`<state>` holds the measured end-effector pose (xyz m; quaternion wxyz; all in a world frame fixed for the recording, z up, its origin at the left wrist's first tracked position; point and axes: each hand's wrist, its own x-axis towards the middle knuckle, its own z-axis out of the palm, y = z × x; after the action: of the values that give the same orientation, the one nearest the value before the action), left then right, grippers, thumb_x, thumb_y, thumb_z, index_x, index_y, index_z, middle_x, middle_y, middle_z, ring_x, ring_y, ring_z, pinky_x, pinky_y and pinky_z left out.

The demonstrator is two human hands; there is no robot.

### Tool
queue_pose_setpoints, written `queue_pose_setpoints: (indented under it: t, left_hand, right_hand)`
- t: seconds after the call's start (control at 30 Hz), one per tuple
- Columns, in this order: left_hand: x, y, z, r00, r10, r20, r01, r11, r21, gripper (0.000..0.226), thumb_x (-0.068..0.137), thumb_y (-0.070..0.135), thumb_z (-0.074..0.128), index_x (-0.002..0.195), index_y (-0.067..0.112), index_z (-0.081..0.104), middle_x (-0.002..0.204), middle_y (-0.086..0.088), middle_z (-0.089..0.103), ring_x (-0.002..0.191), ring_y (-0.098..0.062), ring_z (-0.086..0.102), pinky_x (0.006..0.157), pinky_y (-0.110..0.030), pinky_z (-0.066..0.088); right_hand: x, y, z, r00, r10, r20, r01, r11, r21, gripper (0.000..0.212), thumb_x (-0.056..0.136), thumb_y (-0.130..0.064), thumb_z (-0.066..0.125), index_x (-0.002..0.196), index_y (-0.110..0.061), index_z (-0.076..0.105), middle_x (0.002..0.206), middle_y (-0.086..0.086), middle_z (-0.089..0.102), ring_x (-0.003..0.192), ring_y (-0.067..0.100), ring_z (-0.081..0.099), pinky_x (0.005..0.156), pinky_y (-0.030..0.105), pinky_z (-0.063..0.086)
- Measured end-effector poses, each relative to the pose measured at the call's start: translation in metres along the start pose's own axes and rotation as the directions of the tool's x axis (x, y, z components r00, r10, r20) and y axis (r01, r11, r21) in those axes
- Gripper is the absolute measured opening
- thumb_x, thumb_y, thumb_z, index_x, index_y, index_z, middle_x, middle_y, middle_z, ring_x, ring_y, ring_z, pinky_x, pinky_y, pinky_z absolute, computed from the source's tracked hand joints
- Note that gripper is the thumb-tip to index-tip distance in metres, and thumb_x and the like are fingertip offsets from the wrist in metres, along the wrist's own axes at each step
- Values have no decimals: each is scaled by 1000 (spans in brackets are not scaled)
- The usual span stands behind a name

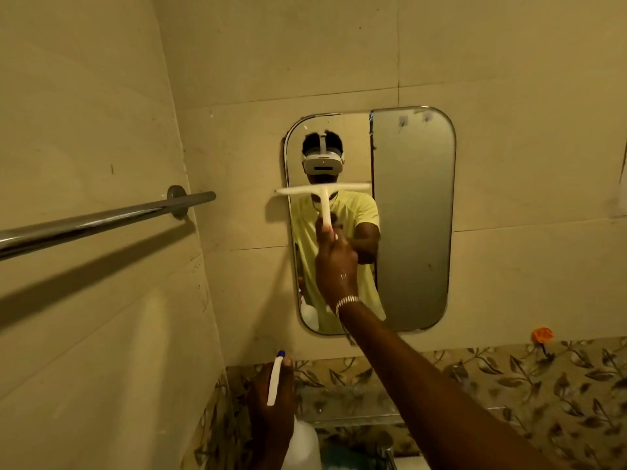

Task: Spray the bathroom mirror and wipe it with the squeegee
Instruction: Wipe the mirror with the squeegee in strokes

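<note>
A rounded rectangular mirror (414, 218) hangs on the beige tiled wall. A white T-shaped squeegee (322, 191) lies against its left half at about mid-height, blade level, its left end past the mirror's left edge. My right hand (336, 262) grips the squeegee's handle from below; a metal bracelet is on that wrist. Lower left, my left hand (271, 398) holds a white spray bottle (300, 446) by its neck, the white trigger head with a blue tip pointing up. The mirror reflects a person in a yellow shirt and a headset.
A chrome towel rail (101, 218) juts from the left wall at mirror height. An orange hook (542, 335) sits on the wall at lower right, above a band of leaf-patterned tiles (509, 385). A tap (385, 449) shows at the bottom edge.
</note>
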<state>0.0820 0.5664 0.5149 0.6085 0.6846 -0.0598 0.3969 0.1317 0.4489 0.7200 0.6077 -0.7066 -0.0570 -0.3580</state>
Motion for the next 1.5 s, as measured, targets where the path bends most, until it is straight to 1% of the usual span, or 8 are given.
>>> queue_pose_setpoints:
  t: [0.2,0.37,0.57,0.73,1.0,1.2,1.37,1.5]
  left_hand:
    - [-1,-12,-5,1000,-17,12,16,996,89,22,87,44,61,72,30,69,77,18,74,69,-3,71,59,-30,60]
    - [-1,-14,-6,1000,-8,27,6,997,75,43,87,52,55,79,14,74,61,5,69,75,-3,71,58,-6,52]
    - [-10,-10,-5,999,-19,51,14,995,97,43,87,48,56,80,9,75,64,3,70,74,-2,70,58,-5,51]
    - [-11,-2,2,998,-40,43,35,995,91,29,89,45,57,76,24,72,63,1,70,70,-8,70,59,-25,55]
    - [-17,16,46,993,-41,110,38,999,33,25,96,22,62,75,15,72,63,2,68,70,-1,68,56,-4,47]
    - [-22,23,67,994,5,109,-6,1000,8,34,89,43,55,70,19,69,61,1,67,71,-7,68,54,-8,47]
    - [-17,15,66,993,30,115,-32,999,20,40,91,50,51,70,20,67,57,1,65,69,-9,68,52,-7,47]
    - [-15,11,62,995,18,102,-21,999,28,35,91,44,53,70,20,66,57,-1,65,67,-8,69,52,-8,49]
  right_hand:
    - [-99,119,-19,989,150,1,-150,987,-60,36,104,-54,36,91,-32,61,59,-4,51,45,4,49,41,19,37]
    - [-155,183,-29,931,362,49,-347,919,-188,26,106,-44,43,96,-31,63,74,3,70,65,16,69,63,45,64]
    - [-185,207,-52,852,524,16,-504,827,-249,36,108,-47,39,97,-26,66,78,1,68,72,13,66,60,27,49]
    - [-152,156,-84,952,306,-9,-306,948,-92,41,101,-51,42,83,-21,64,61,-1,57,52,9,52,50,27,42]
    - [40,12,-128,978,-207,16,208,967,-148,40,110,-40,45,113,-11,72,79,-1,69,69,15,66,59,29,51]
    - [141,-52,-150,963,-268,-5,257,929,-265,45,109,-45,43,94,-13,72,73,1,72,62,13,68,59,30,52]
    - [147,-34,-176,954,-290,-76,265,933,-242,36,108,-46,47,76,-35,60,53,-15,65,47,-12,60,43,5,42]
    - [130,-6,-193,961,-214,-177,177,963,-206,39,105,-58,44,72,-42,59,57,-11,63,50,-2,60,49,20,48]
